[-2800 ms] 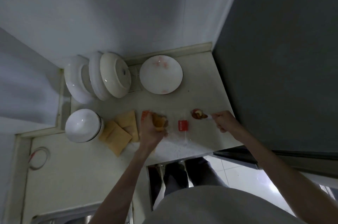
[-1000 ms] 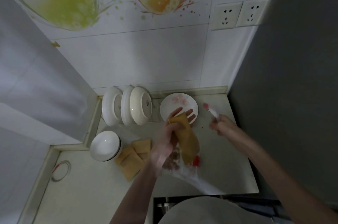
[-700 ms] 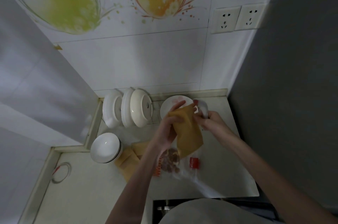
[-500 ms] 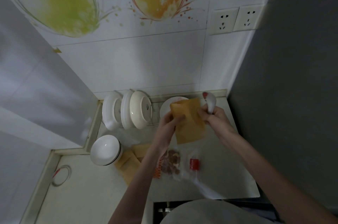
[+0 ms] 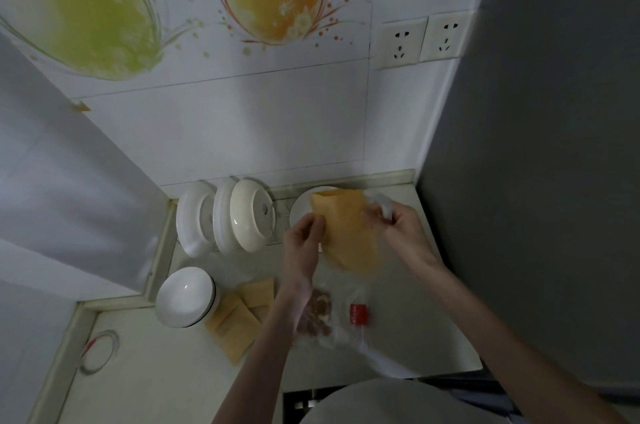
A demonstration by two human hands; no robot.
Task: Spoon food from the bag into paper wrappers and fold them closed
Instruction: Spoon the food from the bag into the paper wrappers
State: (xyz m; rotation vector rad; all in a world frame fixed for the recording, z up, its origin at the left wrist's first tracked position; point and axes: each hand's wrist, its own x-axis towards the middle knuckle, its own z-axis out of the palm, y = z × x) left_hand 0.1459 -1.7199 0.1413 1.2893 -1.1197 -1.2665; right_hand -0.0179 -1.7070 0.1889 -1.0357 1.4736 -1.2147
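Observation:
A brown paper wrapper (image 5: 348,231) hangs lifted above the counter, held by both hands. My left hand (image 5: 304,243) pinches its left edge. My right hand (image 5: 398,226) grips its right edge and also holds a white spoon (image 5: 382,205), its bowl sticking up beside the wrapper. Below the hands lies a clear plastic bag (image 5: 341,318) with brown food pieces (image 5: 317,311) and a red label. Several flat brown wrappers (image 5: 240,318) lie on the counter to the left of the bag.
A white plate (image 5: 301,210) sits behind the wrapper near the wall. White lidded dishes (image 5: 225,219) stand in a rack at the back left. A white bowl (image 5: 185,297) sits left of the wrappers. The counter's front edge (image 5: 381,377) is close. A grey wall bounds the right.
My left hand lifted the wrapper from over the bag up toward the plate. My right hand, still holding the spoon, came in and took the wrapper's right edge.

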